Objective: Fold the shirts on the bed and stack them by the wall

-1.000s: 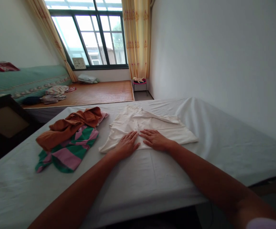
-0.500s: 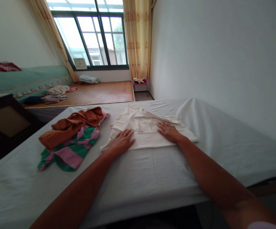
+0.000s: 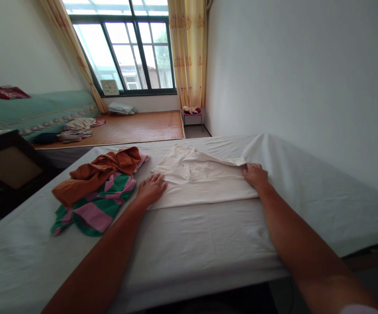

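A cream-white shirt (image 3: 205, 181) lies folded on the white-covered table (image 3: 189, 244), its near edge running fairly straight across. Flat on the shirt's left end rests my left hand (image 3: 151, 189), palm down with the fingers out. At the opposite end my right hand (image 3: 256, 175) has its fingers curled over the right edge of the shirt; the fingertips are partly hidden. Left of the shirt sits a loose heap: an orange-brown garment (image 3: 90, 174) on top of a green and pink checked garment (image 3: 100, 211).
Beyond the table is a bed with a brown mat (image 3: 143, 124), with crumpled clothes (image 3: 77, 128) at its left. A dark cabinet (image 3: 8, 170) stands at the left. The white wall (image 3: 300, 87) borders the right side. A small stool (image 3: 192, 113) stands by the curtain.
Both hands have slid outward across the shirt, the left one leftward and the right one to the right edge. My right hand's fingers have gone from flat to curled.
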`<move>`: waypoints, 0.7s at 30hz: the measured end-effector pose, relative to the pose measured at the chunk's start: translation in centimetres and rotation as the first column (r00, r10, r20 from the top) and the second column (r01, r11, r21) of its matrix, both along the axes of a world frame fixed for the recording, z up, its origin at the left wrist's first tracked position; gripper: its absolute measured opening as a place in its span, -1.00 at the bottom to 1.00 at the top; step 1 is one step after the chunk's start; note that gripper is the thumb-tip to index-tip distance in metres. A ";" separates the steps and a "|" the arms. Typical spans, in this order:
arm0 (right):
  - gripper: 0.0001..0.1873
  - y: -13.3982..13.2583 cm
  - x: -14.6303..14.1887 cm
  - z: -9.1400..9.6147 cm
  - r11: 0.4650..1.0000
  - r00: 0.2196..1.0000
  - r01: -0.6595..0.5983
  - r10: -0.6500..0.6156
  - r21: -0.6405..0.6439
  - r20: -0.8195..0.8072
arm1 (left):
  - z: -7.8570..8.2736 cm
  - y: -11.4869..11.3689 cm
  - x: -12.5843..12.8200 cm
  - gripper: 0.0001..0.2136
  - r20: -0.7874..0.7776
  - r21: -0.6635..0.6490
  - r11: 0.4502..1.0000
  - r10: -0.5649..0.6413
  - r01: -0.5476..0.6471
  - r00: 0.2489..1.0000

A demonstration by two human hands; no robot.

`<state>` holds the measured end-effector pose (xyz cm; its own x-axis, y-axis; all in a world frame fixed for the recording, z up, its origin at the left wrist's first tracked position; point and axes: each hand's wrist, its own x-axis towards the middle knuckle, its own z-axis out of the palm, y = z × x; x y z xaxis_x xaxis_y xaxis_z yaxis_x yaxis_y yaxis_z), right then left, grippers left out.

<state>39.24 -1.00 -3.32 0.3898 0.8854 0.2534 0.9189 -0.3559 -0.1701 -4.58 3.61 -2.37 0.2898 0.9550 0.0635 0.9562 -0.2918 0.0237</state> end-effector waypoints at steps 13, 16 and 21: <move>-0.44 -0.6 -9.7 0.7 0.613 0.615 -0.788 0.784 -0.050 -0.084 | 0.0 -4.2 5.9 -0.46 0.095 -0.017 0.923 -0.380 0.384 0.920; -0.45 -0.4 -9.4 0.2 0.624 0.629 -0.777 0.774 -0.085 -0.070 | 0.0 -3.9 5.3 -0.46 0.081 -0.037 0.932 -0.356 0.359 0.931; -0.44 0.8 -5.8 -0.7 0.798 0.805 -0.592 0.591 -0.111 -0.048 | 0.4 -2.6 3.1 -0.48 0.055 -0.020 0.965 -0.259 0.260 0.964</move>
